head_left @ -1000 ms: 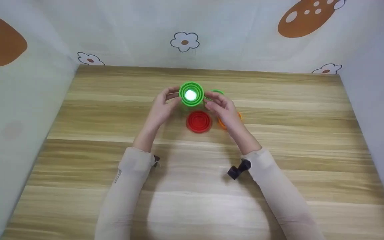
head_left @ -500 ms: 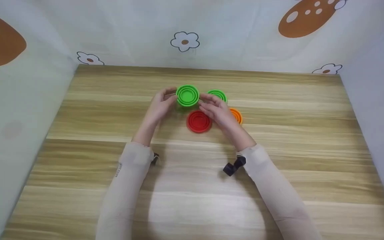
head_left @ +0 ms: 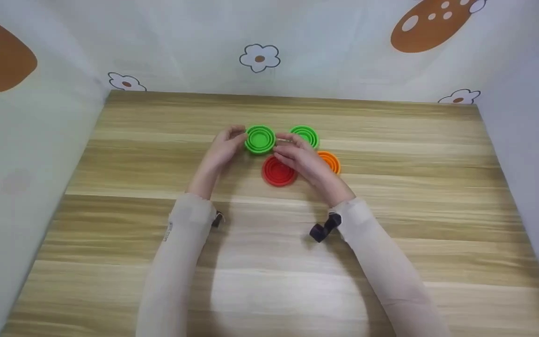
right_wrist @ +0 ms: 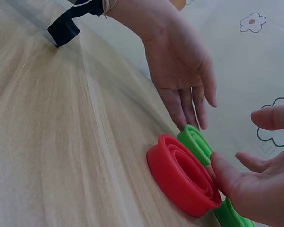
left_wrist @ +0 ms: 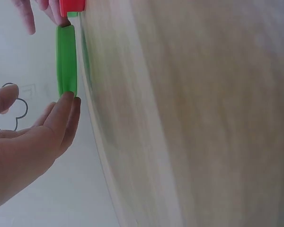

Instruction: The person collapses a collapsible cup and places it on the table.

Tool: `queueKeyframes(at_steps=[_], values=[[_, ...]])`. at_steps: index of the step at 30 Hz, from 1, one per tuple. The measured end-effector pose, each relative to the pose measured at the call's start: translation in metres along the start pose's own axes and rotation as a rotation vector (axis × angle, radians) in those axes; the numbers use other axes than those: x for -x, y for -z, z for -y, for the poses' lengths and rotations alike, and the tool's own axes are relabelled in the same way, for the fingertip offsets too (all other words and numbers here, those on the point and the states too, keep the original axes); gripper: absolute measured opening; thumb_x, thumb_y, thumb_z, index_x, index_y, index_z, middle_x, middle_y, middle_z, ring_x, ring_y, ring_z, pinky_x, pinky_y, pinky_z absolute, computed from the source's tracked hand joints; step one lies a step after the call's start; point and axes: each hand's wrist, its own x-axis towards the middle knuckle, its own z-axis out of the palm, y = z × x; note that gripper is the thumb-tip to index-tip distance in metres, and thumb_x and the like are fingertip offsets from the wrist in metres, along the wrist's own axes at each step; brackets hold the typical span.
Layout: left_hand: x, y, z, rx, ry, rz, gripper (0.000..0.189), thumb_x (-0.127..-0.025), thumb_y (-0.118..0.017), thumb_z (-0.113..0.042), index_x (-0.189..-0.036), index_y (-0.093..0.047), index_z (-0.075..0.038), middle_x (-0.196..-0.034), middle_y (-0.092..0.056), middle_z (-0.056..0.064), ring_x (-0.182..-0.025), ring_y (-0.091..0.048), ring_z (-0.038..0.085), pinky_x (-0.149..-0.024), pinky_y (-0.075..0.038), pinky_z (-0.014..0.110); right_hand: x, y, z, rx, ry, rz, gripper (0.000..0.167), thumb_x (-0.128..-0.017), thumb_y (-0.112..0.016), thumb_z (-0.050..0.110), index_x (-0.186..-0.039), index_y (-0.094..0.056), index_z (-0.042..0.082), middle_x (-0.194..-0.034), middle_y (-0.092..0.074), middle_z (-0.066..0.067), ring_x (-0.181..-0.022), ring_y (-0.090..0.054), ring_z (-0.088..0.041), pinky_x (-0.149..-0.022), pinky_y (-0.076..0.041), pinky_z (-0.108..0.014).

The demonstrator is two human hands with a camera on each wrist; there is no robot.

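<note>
A round green collapsible cup (head_left: 259, 139), pressed flat into rings, is between my two hands at the back middle of the table. In the left wrist view this green cup (left_wrist: 66, 60) shows edge-on, close over the wood. My left hand (head_left: 224, 150) touches its left side with extended fingertips, the thumb standing apart from it. On the opposite side, the fingertips of my right hand (head_left: 304, 159) are right at the rim, loosely bent. Just in front lies a red collapsible cup (head_left: 276, 174), its top right partly covered by the right hand.
A second green cup (head_left: 307, 135) lies behind the right hand, and an orange cup (head_left: 330, 163) is half hidden by it. Black wrist-camera mounts (head_left: 318, 232) stick out from the sleeves. A patterned wall sheet (head_left: 325, 70) borders the back of the wooden table (head_left: 157, 173).
Both hands have brought the green cup slightly left and down toward the table. The bright white spot in its middle is gone. More of the second green cup and the orange cup shows.
</note>
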Motion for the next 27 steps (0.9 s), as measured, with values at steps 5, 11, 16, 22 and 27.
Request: queueKeyframes(at_steps=[5, 11, 16, 22, 27], values=[[0.000, 0.001, 0.000, -0.009, 0.031, -0.003, 0.050, -0.103, -0.048, -0.017, -0.146, -0.038, 0.007, -0.149, -0.046, 0.022, -0.137, -0.046, 0.028, -0.117, -0.039, 0.035, -0.003, -0.001, 0.001, 0.019, -0.023, -0.016, 0.051, -0.102, -0.043, 0.004, -0.151, -0.029, -0.005, -0.143, -0.042, -0.026, -0.134, -0.046, -0.035, -0.119, -0.038, -0.040], [0.000, 0.002, 0.000, 0.010, 0.059, 0.009, 0.050, -0.104, -0.047, -0.016, -0.146, -0.036, 0.008, -0.148, -0.044, 0.024, -0.137, -0.046, 0.029, -0.117, -0.040, 0.035, -0.007, -0.003, 0.001, 0.065, -0.035, -0.043, 0.050, -0.103, -0.043, 0.006, -0.150, -0.031, -0.004, -0.141, -0.044, -0.025, -0.128, -0.049, -0.031, -0.118, -0.040, -0.041], [-0.001, 0.003, 0.001, 0.043, 0.073, 0.018, 0.050, -0.105, -0.046, -0.017, -0.147, -0.034, 0.008, -0.149, -0.042, 0.024, -0.138, -0.044, 0.029, -0.118, -0.039, 0.036, -0.008, -0.001, 0.000, 0.068, -0.035, -0.055, 0.050, -0.103, -0.043, 0.006, -0.150, -0.031, -0.004, -0.148, -0.040, -0.028, -0.132, -0.048, -0.033, -0.118, -0.040, -0.040], [0.000, 0.006, 0.000, 0.057, 0.069, -0.007, 0.051, -0.104, -0.047, -0.017, -0.148, -0.034, 0.007, -0.149, -0.042, 0.024, -0.136, -0.045, 0.031, -0.117, -0.039, 0.040, -0.002, 0.005, 0.003, 0.059, 0.007, -0.052, 0.052, -0.102, -0.043, 0.004, -0.151, -0.028, -0.007, -0.155, -0.033, -0.027, -0.143, -0.038, -0.038, -0.120, -0.037, -0.041], [0.000, 0.010, -0.002, 0.048, 0.061, -0.023, 0.053, -0.104, -0.049, -0.019, -0.148, -0.034, 0.005, -0.148, -0.043, 0.022, -0.134, -0.044, 0.030, -0.117, -0.039, 0.040, 0.005, 0.013, 0.011, 0.083, 0.058, -0.044, 0.050, -0.103, -0.043, 0.005, -0.149, -0.029, -0.010, -0.157, -0.031, -0.027, -0.146, -0.036, -0.038, -0.121, -0.034, -0.043]])
